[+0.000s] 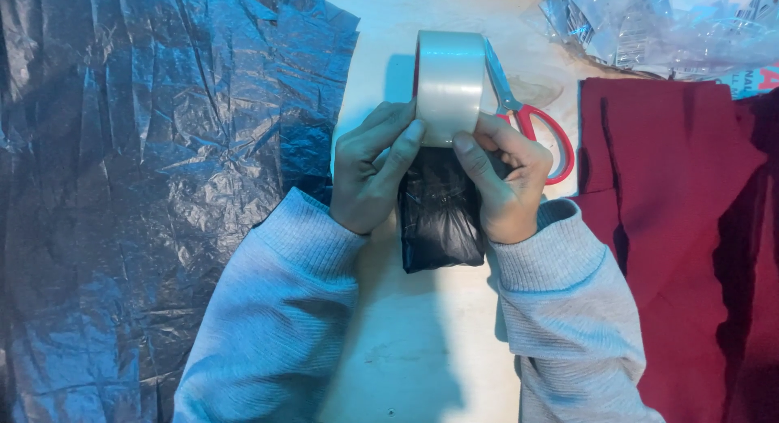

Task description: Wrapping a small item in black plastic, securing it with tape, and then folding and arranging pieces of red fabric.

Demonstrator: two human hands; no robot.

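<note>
A small parcel wrapped in black plastic [436, 220] lies on the pale table [406, 342] between my hands. My left hand [369, 175] grips the parcel's left side, its fingertips resting on a roll of clear tape [449, 84]. My right hand [507, 183] holds the roll from the right and presses its lower edge onto the parcel's top end. The roll stands on edge just beyond the parcel. Both arms wear grey ribbed sleeves.
Red-handled scissors [540, 127] lie just right of the tape roll. A large sheet of dark crinkled plastic [154, 187] covers the left side. Folded dark red cloth [673, 228] lies at the right, with crumpled clear plastic [665, 25] at the top right.
</note>
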